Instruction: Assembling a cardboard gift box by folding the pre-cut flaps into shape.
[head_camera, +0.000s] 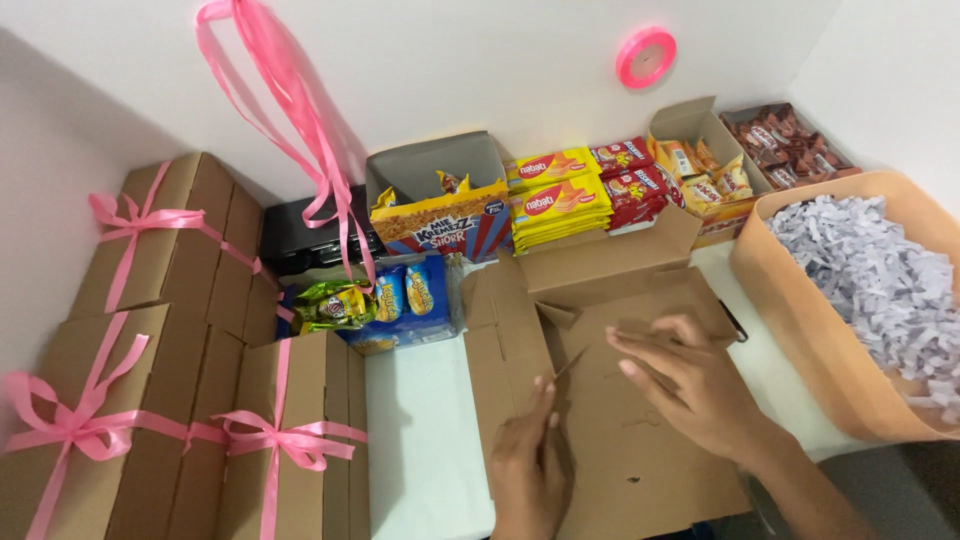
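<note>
Flat cardboard box blank (610, 400) lies on the white table (420, 440), centre-right, flaps half raised. Orange tub (800, 330) of shredded paper sits just right of it; ribboned boxes (280, 440) stacked left (snack packs along the back wall). Right hand (690, 385) open, palm down, fingers spread flat on the panel. Left hand (530, 460) pinches the inner flap edge, I think; grip partly hidden. Judgement: keep the right hand pinning the base, fold the flap square along its crease, don't tear the tab.
</note>
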